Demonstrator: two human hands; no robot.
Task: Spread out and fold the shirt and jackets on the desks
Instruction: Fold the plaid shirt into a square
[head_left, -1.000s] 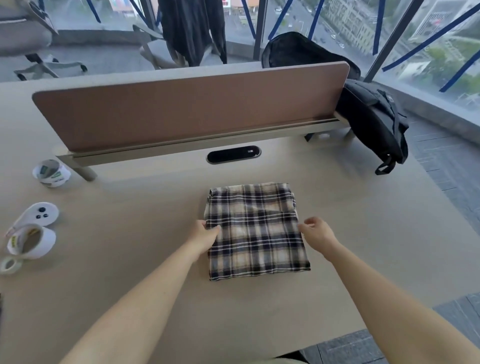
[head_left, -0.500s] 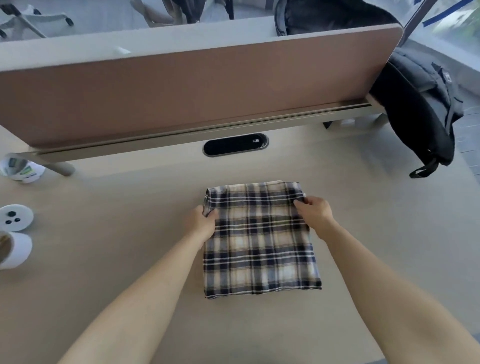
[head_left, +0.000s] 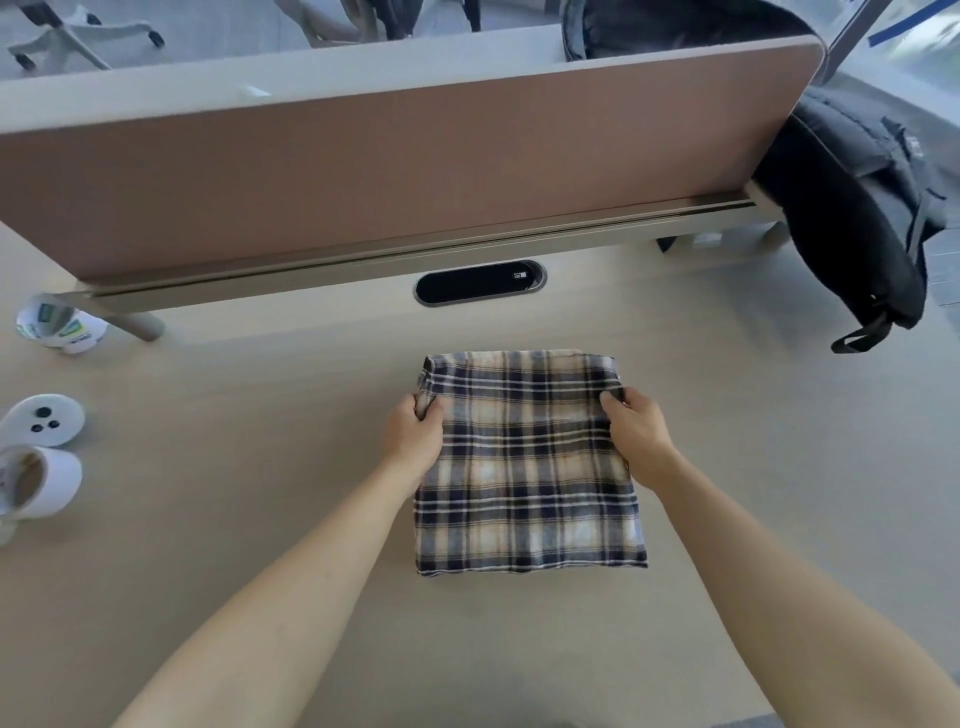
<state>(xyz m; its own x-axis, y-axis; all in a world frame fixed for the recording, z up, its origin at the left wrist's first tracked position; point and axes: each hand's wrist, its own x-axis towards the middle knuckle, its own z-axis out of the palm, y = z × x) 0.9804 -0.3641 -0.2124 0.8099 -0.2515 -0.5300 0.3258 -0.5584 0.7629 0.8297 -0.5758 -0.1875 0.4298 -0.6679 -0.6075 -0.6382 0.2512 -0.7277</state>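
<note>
A plaid shirt (head_left: 524, 467), checked in navy, cream and tan, lies folded into a compact rectangle on the pale wood tabletop (head_left: 234, 493), roughly in the middle of the view and a little nearer than the dark oval cable port (head_left: 480, 282) set into the surface. The left hand (head_left: 415, 436) pinches the shirt's left edge close to the far corner, thumb and fingers curled into a small bunch of cloth. The right hand (head_left: 636, 434) grips the right edge at about the same height, its fingers tucked round the fabric. The near edge of the shirt lies flat on the tabletop between the two bare forearms. Behind the port a brown divider panel (head_left: 363, 171) stands along the back of the tabletop, and a black backpack (head_left: 852, 208) sits at its right end. Well to the left are a white roll of tape (head_left: 39, 480), a white oval device with three dark buttons (head_left: 44, 418) just beyond it, and a small labelled roll (head_left: 57, 325) beside the panel's foot
</note>
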